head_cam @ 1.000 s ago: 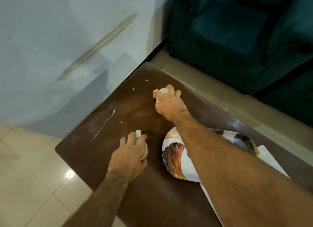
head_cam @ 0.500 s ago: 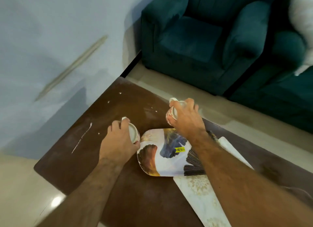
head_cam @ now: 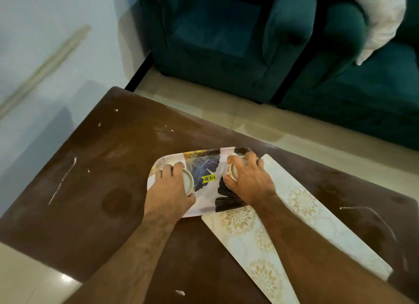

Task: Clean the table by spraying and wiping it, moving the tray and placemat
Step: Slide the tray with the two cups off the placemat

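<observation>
While each hand, left (head_cam: 169, 185) and right (head_cam: 249, 181), curls its grip round a small cup (head_cam: 233, 173) over the tray (head_cam: 204, 158) at mid-frame, that tray looks light, stiff, slick; lift by its long edges. Placemat (head_cam: 317, 215) lies lower right on the counter (head_cam: 113, 149).

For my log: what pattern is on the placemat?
Pale placemat with gold round flower shapes, seen in the head view.

Single head-worn view, looking steeply down and forward over the dark brown wooden table (head_cam: 108, 167). It sits close above both forearms. Teal upholstered armchairs (head_cam: 226, 43) fill the far edge.
</observation>
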